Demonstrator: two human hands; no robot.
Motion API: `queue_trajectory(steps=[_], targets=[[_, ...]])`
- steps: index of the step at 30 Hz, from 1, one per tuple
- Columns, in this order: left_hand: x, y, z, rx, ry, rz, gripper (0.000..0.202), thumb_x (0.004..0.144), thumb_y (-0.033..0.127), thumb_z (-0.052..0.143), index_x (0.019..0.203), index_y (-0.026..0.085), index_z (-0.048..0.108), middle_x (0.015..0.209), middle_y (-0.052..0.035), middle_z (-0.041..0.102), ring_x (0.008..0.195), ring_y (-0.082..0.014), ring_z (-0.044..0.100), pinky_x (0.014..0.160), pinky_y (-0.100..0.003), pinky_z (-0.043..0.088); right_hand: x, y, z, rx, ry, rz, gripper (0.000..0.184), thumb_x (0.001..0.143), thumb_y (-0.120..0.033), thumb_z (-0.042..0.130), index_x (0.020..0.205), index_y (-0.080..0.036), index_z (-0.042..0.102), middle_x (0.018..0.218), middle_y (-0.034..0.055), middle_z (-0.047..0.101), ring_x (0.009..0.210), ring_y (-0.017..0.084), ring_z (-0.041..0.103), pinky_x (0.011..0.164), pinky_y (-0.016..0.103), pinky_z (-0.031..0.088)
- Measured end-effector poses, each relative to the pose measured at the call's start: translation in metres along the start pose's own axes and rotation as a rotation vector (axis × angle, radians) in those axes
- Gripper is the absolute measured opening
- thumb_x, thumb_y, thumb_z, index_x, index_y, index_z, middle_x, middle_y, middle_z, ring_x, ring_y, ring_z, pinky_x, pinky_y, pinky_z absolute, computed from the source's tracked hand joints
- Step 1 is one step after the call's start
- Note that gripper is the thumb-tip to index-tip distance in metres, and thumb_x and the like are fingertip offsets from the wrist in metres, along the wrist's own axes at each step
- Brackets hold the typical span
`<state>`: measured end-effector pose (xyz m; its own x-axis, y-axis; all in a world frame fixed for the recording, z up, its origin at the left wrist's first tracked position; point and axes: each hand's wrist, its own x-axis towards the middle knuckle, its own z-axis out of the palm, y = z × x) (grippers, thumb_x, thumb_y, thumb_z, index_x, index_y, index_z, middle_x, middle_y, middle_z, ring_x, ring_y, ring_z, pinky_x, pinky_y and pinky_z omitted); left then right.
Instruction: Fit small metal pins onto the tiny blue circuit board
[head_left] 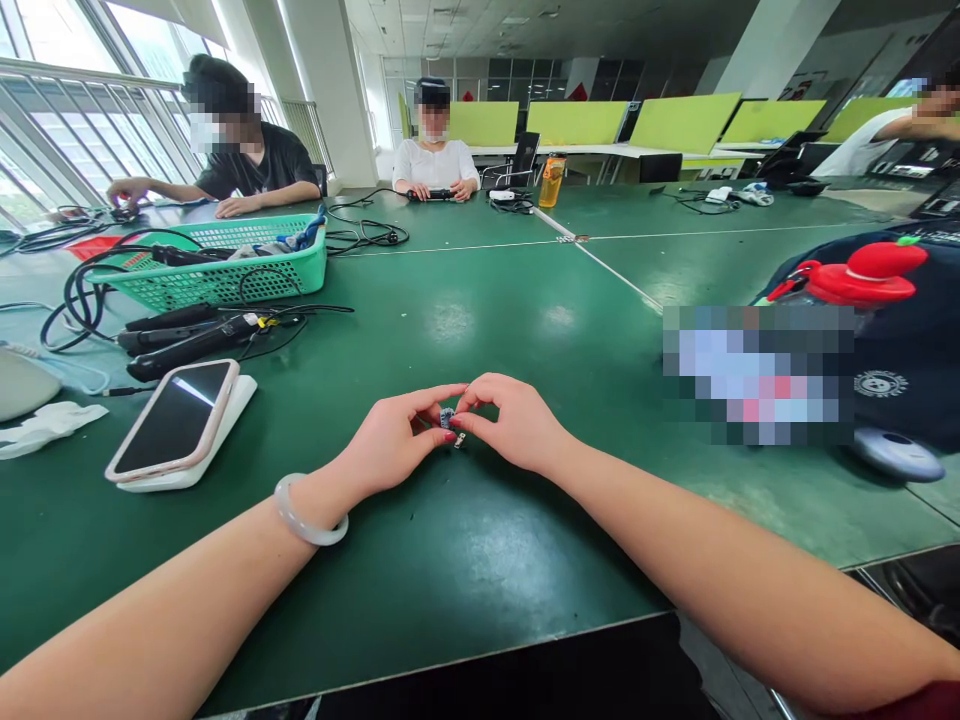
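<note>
Pinching small, perhaps metallic part (448, 424)

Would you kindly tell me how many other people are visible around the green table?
3: one person in black far left, one person in white at the far end, and a partly cropped person far right. Others may sit outside the frame.

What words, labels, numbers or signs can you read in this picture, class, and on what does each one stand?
No text can be read with certainty.
Round white emblem on the dark bag: too small to read.
White lettering along the bag's top edge: too blurred to read.
Small part pinched between the left hand and the right hand: no legible marking.
Phone screen: dark, showing no text.
</note>
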<state>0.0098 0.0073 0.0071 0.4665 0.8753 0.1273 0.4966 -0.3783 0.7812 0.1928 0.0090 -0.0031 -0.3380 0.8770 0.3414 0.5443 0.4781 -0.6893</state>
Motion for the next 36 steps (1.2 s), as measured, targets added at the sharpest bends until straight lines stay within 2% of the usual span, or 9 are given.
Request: queue_trajectory(steps=[5,10,12,16,19,24,28,31,36], targets=[[0.0,0.001,-0.002,-0.006,-0.021,0.019,0.045,0.076,0.022,0.056,0.121,0.024,0.054,0.075,0.0021,0.059,0.067,-0.0123,0.055,0.07,-0.026,0.048,-0.003,-0.005,0.0,-0.028,0.001,-0.095,0.005,0.076,-0.023,0.063,0.071,-0.02,0.061,0.086,0.0005,0.061,0.086,0.014,0.055,0.083,0.029,0.04],[-0.001,0.004,-0.004,0.017,-0.022,0.022,0.043,0.076,0.022,0.056,0.119,0.022,0.054,0.073,0.0025,0.054,0.066,-0.0115,0.053,0.067,-0.025,0.046,-0.001,-0.004,-0.002,-0.064,0.002,-0.116,0.009,0.076,-0.027,0.065,0.071,-0.02,0.062,0.087,0.0006,0.061,0.087,0.014,0.054,0.082,0.028,0.039],[-0.001,0.003,-0.004,0.021,-0.008,0.001,0.043,0.076,0.023,0.056,0.119,0.022,0.054,0.072,0.0026,0.054,0.065,-0.0114,0.052,0.067,-0.026,0.046,0.0,-0.001,-0.005,-0.106,-0.047,-0.077,0.017,0.077,-0.034,0.064,0.068,-0.02,0.062,0.077,-0.0004,0.061,0.079,0.013,0.054,0.074,0.027,0.039],[0.003,-0.003,-0.004,0.016,0.048,-0.076,0.038,0.074,0.023,0.057,0.112,0.021,0.06,0.069,0.0026,0.053,0.063,-0.0115,0.051,0.067,-0.026,0.045,0.0,0.007,-0.009,-0.199,-0.244,0.031,0.028,0.075,-0.046,0.063,0.064,-0.02,0.063,0.064,-0.0013,0.06,0.063,0.013,0.051,0.06,0.026,0.036],[0.007,-0.006,-0.003,-0.07,0.012,-0.148,0.032,0.073,0.026,0.058,0.104,0.019,0.064,0.069,0.001,0.057,0.063,-0.0121,0.052,0.067,-0.027,0.046,-0.001,0.008,-0.007,-0.24,-0.285,0.054,0.021,0.078,-0.037,0.063,0.065,-0.02,0.065,0.067,-0.0003,0.062,0.064,0.013,0.053,0.06,0.026,0.035],[0.009,-0.004,-0.003,-0.254,-0.007,-0.221,0.035,0.072,0.031,0.061,0.103,0.015,0.062,0.081,-0.0035,0.065,0.07,-0.0135,0.058,0.072,-0.03,0.047,0.0,0.007,-0.002,-0.227,-0.274,0.052,0.014,0.079,-0.027,0.063,0.067,-0.02,0.063,0.066,-0.0018,0.061,0.066,0.012,0.053,0.062,0.025,0.035],[0.008,-0.002,-0.004,-0.229,0.004,-0.216,0.032,0.073,0.033,0.058,0.1,0.016,0.063,0.078,-0.0028,0.063,0.069,-0.0142,0.057,0.067,-0.029,0.047,0.0,0.011,0.0,-0.236,-0.242,0.023,0.002,0.077,-0.023,0.064,0.076,-0.022,0.064,0.066,-0.0027,0.057,0.068,0.012,0.051,0.063,0.024,0.034],[0.008,-0.001,-0.006,-0.178,0.012,-0.188,0.029,0.073,0.029,0.058,0.099,0.017,0.062,0.072,-0.0003,0.059,0.066,-0.0131,0.055,0.062,-0.027,0.045,0.001,0.014,0.002,-0.25,-0.246,-0.02,0.007,0.077,-0.024,0.066,0.084,-0.022,0.066,0.071,-0.0015,0.057,0.072,0.012,0.051,0.066,0.025,0.035],[0.009,-0.001,-0.009,-0.151,0.019,-0.198,0.022,0.072,0.026,0.057,0.092,0.016,0.062,0.067,0.0015,0.056,0.062,-0.0121,0.054,0.06,-0.026,0.044,0.001,0.014,0.005,-0.292,-0.269,-0.055,0.001,0.078,-0.021,0.064,0.078,-0.02,0.065,0.073,-0.0001,0.056,0.075,0.013,0.051,0.07,0.026,0.036]])
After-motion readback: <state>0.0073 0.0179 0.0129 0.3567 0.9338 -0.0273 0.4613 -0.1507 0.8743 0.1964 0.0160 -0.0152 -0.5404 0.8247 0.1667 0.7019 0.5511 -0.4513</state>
